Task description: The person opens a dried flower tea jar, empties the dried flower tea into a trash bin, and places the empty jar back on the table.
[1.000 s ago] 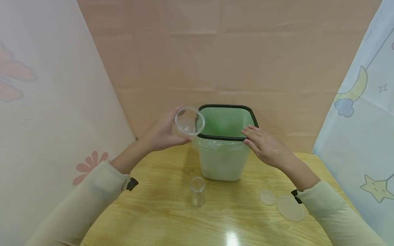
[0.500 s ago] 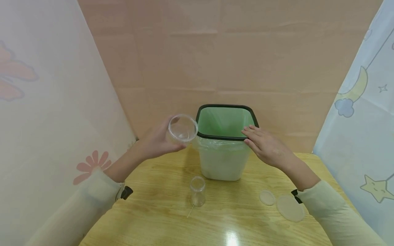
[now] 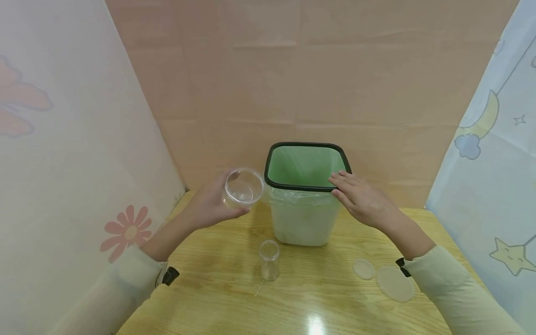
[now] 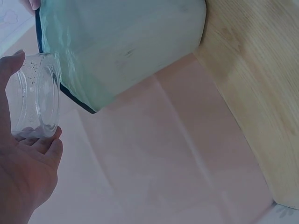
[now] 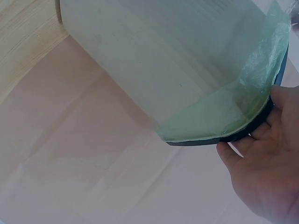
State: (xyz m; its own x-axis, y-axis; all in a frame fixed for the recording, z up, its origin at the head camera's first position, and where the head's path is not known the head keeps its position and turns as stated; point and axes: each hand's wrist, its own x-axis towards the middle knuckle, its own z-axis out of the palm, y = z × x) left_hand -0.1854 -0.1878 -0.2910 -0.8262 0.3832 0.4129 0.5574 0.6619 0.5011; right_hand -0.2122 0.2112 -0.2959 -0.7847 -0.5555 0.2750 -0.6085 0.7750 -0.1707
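My left hand [image 3: 211, 202] grips a clear plastic jar [image 3: 244, 187] around its side, just left of the bin. The jar's mouth is uncovered, and small dark specks show on its wall in the left wrist view [image 4: 35, 93]. A white trash bin [image 3: 303, 221] with a black rim stands upright on the table, lined with a thin green bag [image 3: 301, 165]. My right hand [image 3: 362, 200] rests on the bin's right front corner, its fingers extended over the rim. From the right wrist view, the fingers [image 5: 229, 156] touch the black rim [image 5: 201, 142].
In front of the bin, a smaller clear jar [image 3: 269, 263] stands on the wooden table [image 3: 209, 298], with a thin pale stick [image 3: 259, 288] beside its base. Two translucent round lids, a small one [image 3: 363, 269] and a larger one [image 3: 395, 284], lie at the right.
My left hand has moved the jar leftward and down, away from the bin's rim. The right hand stays on the rim.
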